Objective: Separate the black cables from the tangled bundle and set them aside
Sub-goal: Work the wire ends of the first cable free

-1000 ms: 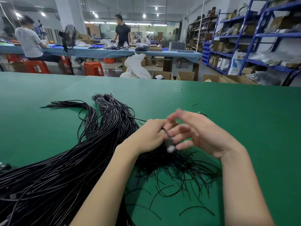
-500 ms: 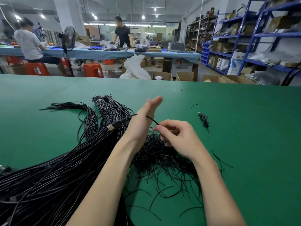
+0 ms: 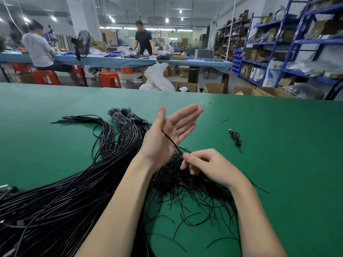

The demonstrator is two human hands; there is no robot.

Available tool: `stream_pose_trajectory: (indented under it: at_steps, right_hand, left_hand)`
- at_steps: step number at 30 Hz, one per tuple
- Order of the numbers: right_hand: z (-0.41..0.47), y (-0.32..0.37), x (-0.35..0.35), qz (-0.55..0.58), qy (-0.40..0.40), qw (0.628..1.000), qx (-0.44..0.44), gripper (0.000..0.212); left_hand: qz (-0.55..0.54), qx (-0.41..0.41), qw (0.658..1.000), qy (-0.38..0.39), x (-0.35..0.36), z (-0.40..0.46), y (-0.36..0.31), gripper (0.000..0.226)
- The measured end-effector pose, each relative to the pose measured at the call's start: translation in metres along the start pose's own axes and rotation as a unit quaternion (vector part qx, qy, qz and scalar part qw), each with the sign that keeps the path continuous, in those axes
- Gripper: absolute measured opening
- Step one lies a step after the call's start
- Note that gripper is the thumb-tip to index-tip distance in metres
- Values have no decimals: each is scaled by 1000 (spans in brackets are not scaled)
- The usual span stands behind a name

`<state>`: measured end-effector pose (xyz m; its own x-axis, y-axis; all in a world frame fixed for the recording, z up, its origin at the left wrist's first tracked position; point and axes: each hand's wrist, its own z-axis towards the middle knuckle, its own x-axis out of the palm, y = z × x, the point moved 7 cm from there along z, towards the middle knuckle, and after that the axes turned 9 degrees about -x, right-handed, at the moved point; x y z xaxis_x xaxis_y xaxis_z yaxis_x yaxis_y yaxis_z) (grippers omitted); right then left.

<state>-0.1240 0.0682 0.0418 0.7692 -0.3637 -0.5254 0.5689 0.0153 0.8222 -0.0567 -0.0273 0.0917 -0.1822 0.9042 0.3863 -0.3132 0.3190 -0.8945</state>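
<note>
Mid-frame, our left hand (image 3: 172, 130) lies flat-fingered under a black cable (image 3: 169, 139); our right hand (image 3: 206, 166) pinches it.

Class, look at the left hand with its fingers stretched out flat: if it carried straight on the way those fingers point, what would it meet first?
The left hand points up and to the right, away from the cable bundle. Only bare green table seems to lie ahead. The way looks free, though the hand's height above the table is unclear.
</note>
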Motion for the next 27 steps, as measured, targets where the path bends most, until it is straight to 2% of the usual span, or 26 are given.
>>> stream_pose_trajectory:
  at_steps: [4,6,7,10,13,14,15,17,20,21,23,24,26,27]
  right_hand:
    - [-3,-5,-4,-53,4,999,12,28]
    - [2,-2,-6,-56,-22,998,15,21]
    - [4,0,-9,-60,-36,997,23,24]
    - [8,2,-25,-136,-42,989,27,32]
    - [11,13,-37,-175,-24,984,26,12]
    - [13,20,-39,-182,-15,983,24,10]
    - [15,27,-40,-193,-6,981,17,17]
    - [16,40,-45,-211,-2,978,1,35]
    - [13,57,-51,-175,-15,984,-35,25]
    - [11,63,-52,-157,-23,986,-50,24]
    - [10,72,-53,-131,-41,989,-63,25]
    - [9,75,-54,-135,-47,988,-63,26]
    - [11,75,-54,-173,-53,982,-49,20]
    - [11,73,-52,-189,-51,980,-34,14]
  left_hand:
    - [-12,-25,996,90,16,-5,0,81]
    - [9,-94,982,160,28,-12,9,90]
    - [32,-136,971,196,34,-17,14,94]
    - [119,-271,917,266,44,-30,37,101]
    - [227,-369,867,245,43,-35,61,106]
    - [268,-386,851,234,42,-35,67,106]
    - [300,-391,842,219,39,-33,70,104]
    - [319,-382,851,168,31,-27,71,96]
    - [274,-356,889,90,20,-22,60,84]
    - [305,-324,894,61,13,-20,56,69]
    - [412,-234,879,-51,-5,-13,40,39]
    - [416,-214,881,-69,-6,-12,36,40]
    - [332,-245,911,-20,-2,-12,42,66]
    - [309,-264,914,0,1,-13,44,75]
